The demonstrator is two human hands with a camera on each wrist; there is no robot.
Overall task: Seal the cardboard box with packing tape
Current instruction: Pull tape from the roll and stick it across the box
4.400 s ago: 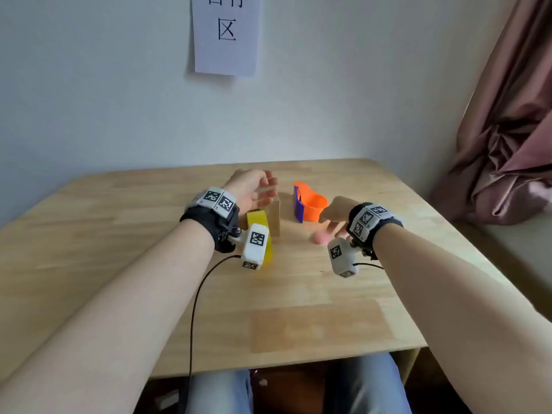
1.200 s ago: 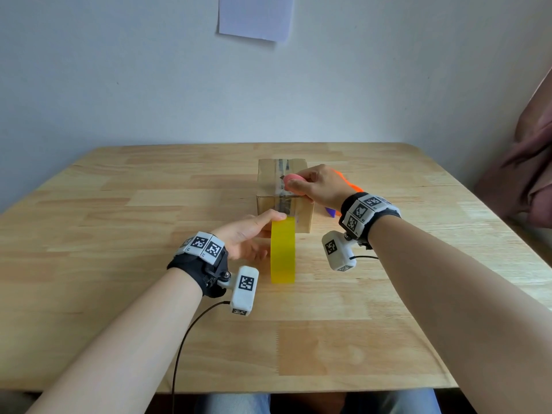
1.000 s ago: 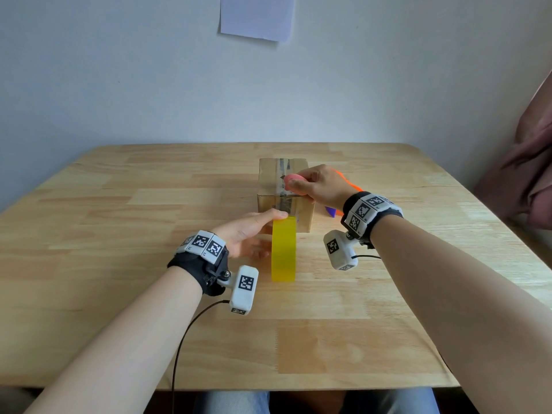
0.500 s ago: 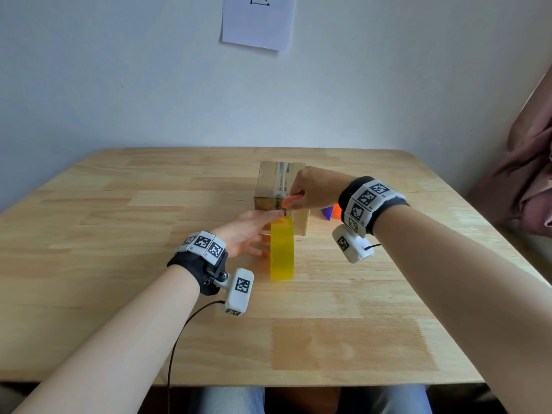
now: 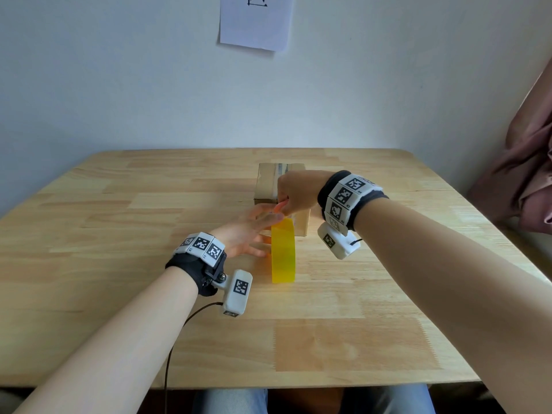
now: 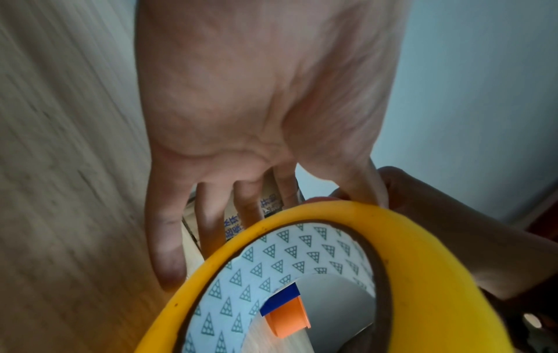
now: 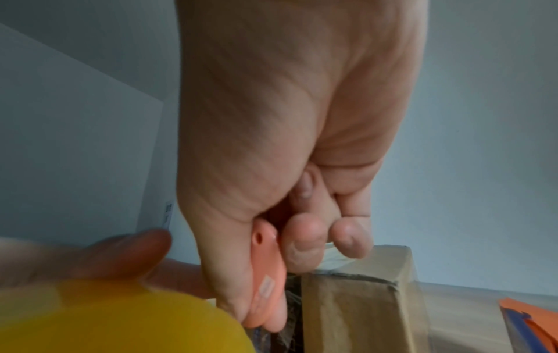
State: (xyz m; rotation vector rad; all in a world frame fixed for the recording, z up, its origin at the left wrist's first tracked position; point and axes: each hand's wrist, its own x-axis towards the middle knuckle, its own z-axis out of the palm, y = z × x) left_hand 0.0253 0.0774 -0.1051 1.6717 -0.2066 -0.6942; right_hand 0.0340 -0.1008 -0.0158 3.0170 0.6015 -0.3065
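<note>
A small cardboard box [image 5: 267,182] stands mid-table with a tape strip [image 5: 280,168] along its top. Just in front of it a yellow tape roll [image 5: 283,258] stands on edge. My left hand [image 5: 263,228] lies against the roll's left side with straight fingers, its thumb [image 6: 366,188] resting on the rim. My right hand [image 5: 298,192] grips a salmon-pink cutter [image 7: 267,281] and holds it against the box's near top edge, where the tape comes down. The cutter's tip [image 5: 279,207] pokes out beside my left thumb. The blade's contact point is hidden.
An orange and blue tape dispenser [image 7: 540,322] lies right of the box, also seen through the roll's core [image 6: 286,315]. The wooden table [image 5: 119,204] stands against a wall with a paper sheet [image 5: 257,22]. A pink curtain [image 5: 525,162] hangs at the right.
My right hand has slid the cutter from the box's top down towards me to its near edge, above the roll. The left hand stays on the roll.
</note>
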